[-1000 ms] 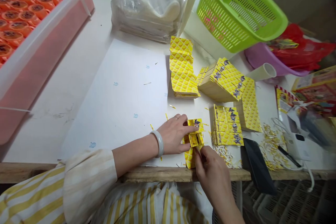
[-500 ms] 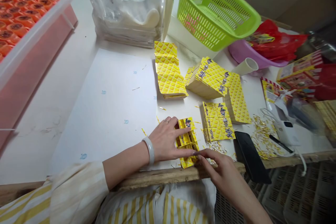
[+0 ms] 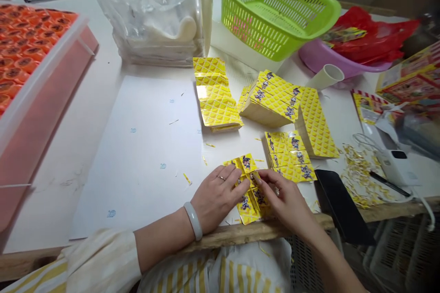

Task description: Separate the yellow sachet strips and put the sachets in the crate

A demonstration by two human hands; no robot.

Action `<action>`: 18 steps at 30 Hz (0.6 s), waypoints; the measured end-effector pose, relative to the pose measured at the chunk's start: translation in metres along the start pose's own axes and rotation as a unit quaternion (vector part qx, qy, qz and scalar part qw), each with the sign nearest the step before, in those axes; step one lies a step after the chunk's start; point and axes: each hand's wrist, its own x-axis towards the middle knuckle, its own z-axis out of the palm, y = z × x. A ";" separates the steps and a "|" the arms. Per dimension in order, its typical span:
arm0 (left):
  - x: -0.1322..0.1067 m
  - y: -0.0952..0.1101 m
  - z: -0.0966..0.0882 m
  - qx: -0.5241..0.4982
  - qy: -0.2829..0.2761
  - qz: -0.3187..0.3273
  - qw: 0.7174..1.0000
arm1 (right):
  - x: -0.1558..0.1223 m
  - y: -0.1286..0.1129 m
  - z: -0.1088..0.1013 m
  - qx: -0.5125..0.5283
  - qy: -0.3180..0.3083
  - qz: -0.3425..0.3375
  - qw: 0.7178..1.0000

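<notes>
A yellow printed card sheet (image 3: pixel 248 214) with small cartoon figures and cut, raised flaps lies at the table's front edge. My left hand (image 3: pixel 218 198), with a ring and a pale bangle at the wrist, rests on its left part, fingers laid over the card. From the right, my right hand (image 3: pixel 287 199) pinches a small flap or strip of the card between thumb and forefinger; the fingertips partly hide it. Just beyond is a stack of similar cards (image 3: pixel 288 158). Farther back are a taller card stack (image 3: pixel 273 100) and a folded yellow sheet (image 3: pixel 216 96).
A black phone (image 3: pixel 340 203) overhangs the front edge beside paper scraps (image 3: pixel 360 176), a pen (image 3: pixel 390 184) and a white device (image 3: pixel 400 167). Behind stand a green basket (image 3: pixel 275 13), purple basin (image 3: pixel 347 62) and plastic bag (image 3: pixel 154 18). A tub of orange items (image 3: pixel 51 100) is left.
My left fingers have drawn closer together over the card. My right hand has moved up along the card from its lower edge to its middle. The view has shifted slightly.
</notes>
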 end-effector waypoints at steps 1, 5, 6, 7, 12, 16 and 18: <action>0.000 0.000 0.001 0.004 -0.011 0.006 1.000 | 0.001 0.001 0.000 0.002 -0.008 0.009 1.000; 0.000 -0.001 0.004 0.009 -0.024 -0.003 1.000 | 0.006 -0.002 -0.004 -0.122 0.073 -0.042 0.989; 0.000 -0.001 0.003 0.012 -0.022 -0.001 1.000 | 0.007 -0.004 -0.007 -0.164 0.084 -0.075 0.980; 0.000 -0.001 0.003 0.015 -0.020 0.000 1.000 | 0.008 -0.006 -0.012 -0.195 0.070 -0.115 0.972; 0.000 -0.001 -0.001 0.012 -0.021 0.011 1.000 | 0.011 -0.005 -0.038 -0.182 -0.124 -0.236 0.946; 0.000 0.000 0.000 -0.024 -0.030 0.004 0.999 | 0.010 0.005 -0.034 -0.141 -0.139 -0.192 0.961; 0.000 0.000 0.002 -0.048 -0.031 0.003 0.998 | 0.009 0.009 -0.026 -0.121 -0.130 -0.180 0.967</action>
